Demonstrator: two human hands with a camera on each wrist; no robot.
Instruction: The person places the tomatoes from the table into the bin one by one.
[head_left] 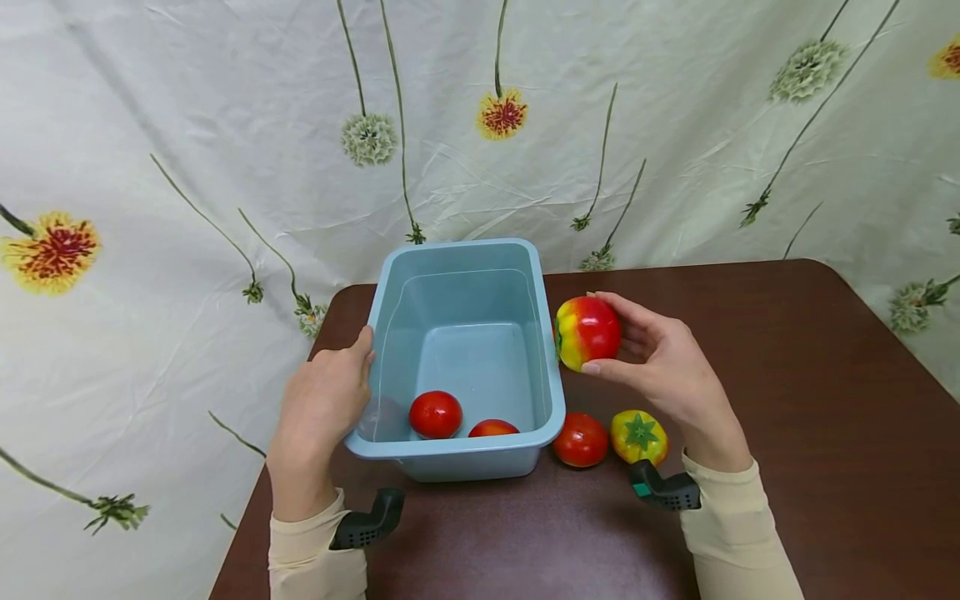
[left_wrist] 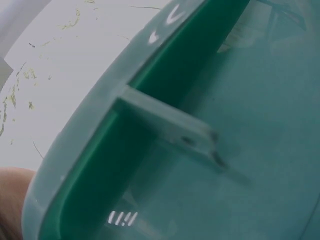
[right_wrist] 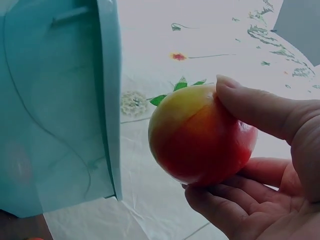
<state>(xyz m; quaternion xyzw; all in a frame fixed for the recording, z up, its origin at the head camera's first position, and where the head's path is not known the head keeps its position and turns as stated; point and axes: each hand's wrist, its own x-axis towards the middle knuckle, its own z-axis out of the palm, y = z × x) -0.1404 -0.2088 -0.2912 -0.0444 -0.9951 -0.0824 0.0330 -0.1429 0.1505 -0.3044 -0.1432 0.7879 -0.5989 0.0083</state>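
Right hand: grip clamped on a red-and-yellow fruit, thumb on one side, fingertips on the other, palm standing off the skin. Fruit is held just beside the right side of the blue bin, above the tabletop, green leaves turned toward the bin. Right wrist view shows a gap between fruit and bin.

Left hand: grip closed on the bin's left rim. Cannot tell how far the fingers wrap beneath.

Inside, near end: a glossy red fruit; to its right, a second red fruit, partly hidden by the front rim. Outside, by the near right corner: a third red fruit, with a yellow fruit next to it, star-shaped green top facing up.

Step in hand looks like bringing the held fruit into the bin. Best done by lifting until underside and leaves clear the right rim, then crossing. Far end seems the better landing place, away from the pair inside. Lower close to the bin floor before releasing; a round, shiny piece will probably roll. Left hand should steady the rim against a knock. Mind the right wrist camera: it hangs near the yellow fruit and could nudge it.
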